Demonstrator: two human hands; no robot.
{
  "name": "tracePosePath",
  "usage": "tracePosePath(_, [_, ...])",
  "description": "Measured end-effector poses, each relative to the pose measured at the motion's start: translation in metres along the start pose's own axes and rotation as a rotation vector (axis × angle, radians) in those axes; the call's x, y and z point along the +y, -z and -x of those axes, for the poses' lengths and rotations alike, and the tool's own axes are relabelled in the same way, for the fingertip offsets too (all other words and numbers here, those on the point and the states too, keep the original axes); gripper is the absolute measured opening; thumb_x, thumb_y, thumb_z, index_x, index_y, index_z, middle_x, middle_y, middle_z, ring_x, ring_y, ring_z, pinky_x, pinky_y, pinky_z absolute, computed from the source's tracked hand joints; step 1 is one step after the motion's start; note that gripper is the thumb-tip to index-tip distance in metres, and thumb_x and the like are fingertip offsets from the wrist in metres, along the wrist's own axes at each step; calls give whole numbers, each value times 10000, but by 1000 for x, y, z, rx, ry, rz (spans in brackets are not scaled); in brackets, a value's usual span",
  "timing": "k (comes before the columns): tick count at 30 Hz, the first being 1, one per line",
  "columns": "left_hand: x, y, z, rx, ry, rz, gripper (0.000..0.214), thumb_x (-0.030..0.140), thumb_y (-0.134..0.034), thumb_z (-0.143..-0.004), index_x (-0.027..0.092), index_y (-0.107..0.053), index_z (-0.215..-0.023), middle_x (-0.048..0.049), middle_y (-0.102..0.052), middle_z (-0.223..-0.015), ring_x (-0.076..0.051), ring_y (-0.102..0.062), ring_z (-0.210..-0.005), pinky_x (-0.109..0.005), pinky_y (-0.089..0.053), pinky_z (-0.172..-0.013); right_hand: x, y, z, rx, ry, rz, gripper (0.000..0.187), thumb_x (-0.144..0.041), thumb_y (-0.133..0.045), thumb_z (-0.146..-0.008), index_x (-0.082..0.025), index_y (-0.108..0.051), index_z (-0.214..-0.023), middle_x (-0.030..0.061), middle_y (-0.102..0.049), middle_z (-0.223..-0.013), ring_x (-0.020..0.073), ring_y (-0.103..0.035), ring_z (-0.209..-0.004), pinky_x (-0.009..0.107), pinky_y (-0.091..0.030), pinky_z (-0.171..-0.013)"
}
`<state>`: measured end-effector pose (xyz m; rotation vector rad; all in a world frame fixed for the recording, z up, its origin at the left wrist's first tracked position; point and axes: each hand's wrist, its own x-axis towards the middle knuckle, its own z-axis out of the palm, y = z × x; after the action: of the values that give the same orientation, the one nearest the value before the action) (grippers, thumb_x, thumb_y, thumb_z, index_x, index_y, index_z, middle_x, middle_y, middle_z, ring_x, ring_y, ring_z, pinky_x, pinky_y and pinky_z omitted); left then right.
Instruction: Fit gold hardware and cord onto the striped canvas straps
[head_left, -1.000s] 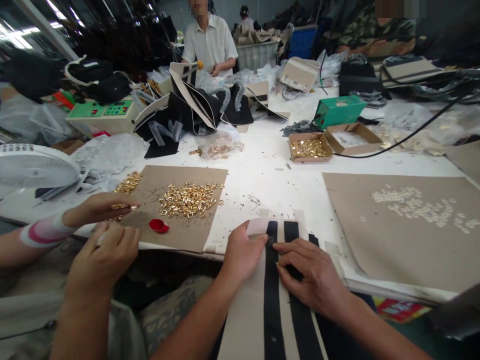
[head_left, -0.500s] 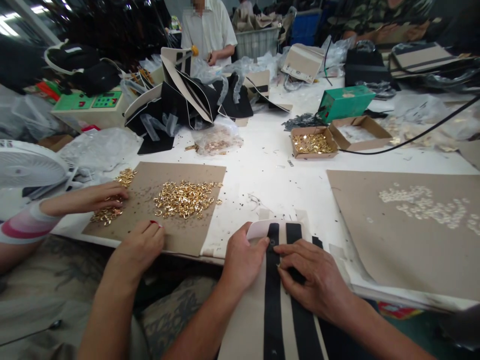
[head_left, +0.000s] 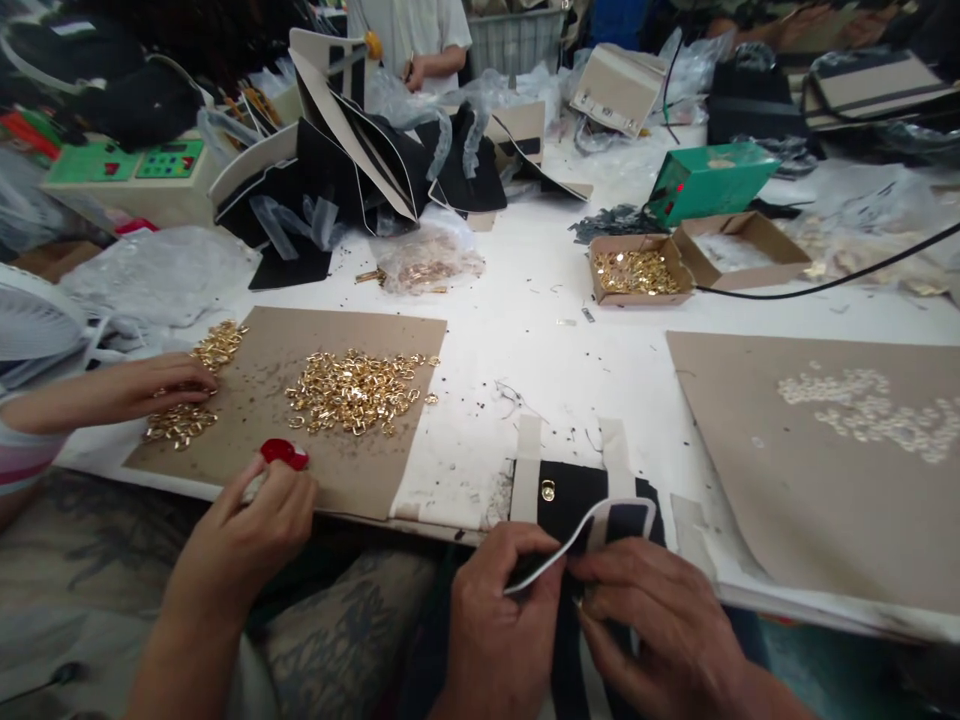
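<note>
Through the head camera I saw a flexible beige panel with black stripes and a pale edge (head_left: 628, 522) at the near side of the white worktable (head_left: 510, 330), its far end curled up. The left hand (head_left: 510, 620) gripped the panel's left edge between thumb and fingers. The right hand (head_left: 652, 610) was bent against its right part, thumb and forefinger drawn close; I could not tell whether they pinched anything. Just beyond the panel, a gold metal fitting (head_left: 548, 491) sat on a flat black piece (head_left: 576, 485). Left of the panel, a heap of shiny gold rings (head_left: 356, 392) lay on a brown sheet (head_left: 405, 460), a co-worker's hand (head_left: 274, 510) near a red cup (head_left: 285, 453). Right of it, small pale rings (head_left: 870, 405) were scattered.
</note>
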<state>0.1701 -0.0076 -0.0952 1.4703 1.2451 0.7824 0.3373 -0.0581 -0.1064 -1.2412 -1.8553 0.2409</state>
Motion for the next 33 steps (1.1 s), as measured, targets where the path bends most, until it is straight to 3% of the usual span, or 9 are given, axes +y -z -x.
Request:
tracePosePath(5, [10, 5, -24, -35, 238, 96, 51, 233, -691, -837, 186, -712, -831, 21, -692, -721, -138, -630, -683, -204, -497, -645, 5, -5, -1, -5, -24, 32, 158, -36, -670, -847, -189, -661, -887, 91, -777, -1046, 184, -718, -852, 327, -595, -753])
tracePosePath(7, [13, 8, -38, -60, 269, 143, 85, 240, -708, -828, 178, -720, -885, 10, -725, -767, -153, -663, -728, -214, -520, -677, 9, -9, -4, -5, -46, 38, 168, -32, -679, -843, -190, -659, -895, 94, -769, -1098, 186, -712, -864, 343, -590, -755])
tracePosePath(13, [12, 10, -61, -67, 249, 111, 167, 216, -718, -819, 172, -739, -979, -22, -790, -884, -182, -713, -786, -251, -546, -745, 17, -17, -11, -10, -80, 67, 176, -29, -685, -837, -197, -652, -881, 81, -767, -1109, 192, -694, -853, 375, -576, -755])
tracePosePath(24, [5, 8, -64, -43, 214, -30, 90, 226, -667, -833, 197, -699, -911, 15, -727, -798, -165, -640, -727, -250, -499, -705, 19, -20, -14, -19, -92, 64, 166, -38, -680, -849, -198, -648, -883, 71, -768, -1065, 181, -693, -842, 364, -560, -758])
tracePosePath(33, [0, 6, -62, -22, 167, 0, 85, 151, -615, -811, 203, -666, -855, 27, -677, -767, -162, -628, -751, -239, -460, -716, 16, -21, -20, -6, -82, 64, 167, -44, -664, -868, -208, -635, -888, 70, -771, -1023, 186, -698, -836, 359, -572, -757])
